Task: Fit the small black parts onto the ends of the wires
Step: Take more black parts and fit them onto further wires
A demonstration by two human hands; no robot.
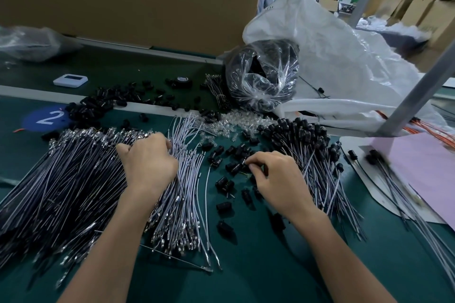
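Two bare forearms reach in from the near edge onto the green mat [246, 261]. The left hand [149, 165] lies knuckles-up on the white wires [189, 187], its fingers curled down into the bundle and closed on some strands. The fingertips are hidden, so which strand it has cannot be told. The right hand [275, 177] has its fingers bent, and thumb and forefinger come together in a pinch on one of the small black parts [222, 183], which lie scattered just beyond and to the left of its fingertips, in the gap between the two hands. One loose white wire [207, 194] lies in that same gap, beside the left hand. A larger heap of dark wires [61, 179] spreads out to the left of the left hand, and wires already capped with black parts [302, 140] pile up beyond and to the right of the right hand. A mound of clear plastic beads [236, 122] sits farther out, in front of a clear bag [263, 76] of more black pieces. The parts look light, hard and smooth, likely to roll or skid if nudged, so a fingertip pinch across the barrel should serve best. The wires look thin and limp along their length, with stiff metal terminals at the tips. Holding one just behind the end to be fitted would probably keep it from buckling as the part is pushed on.
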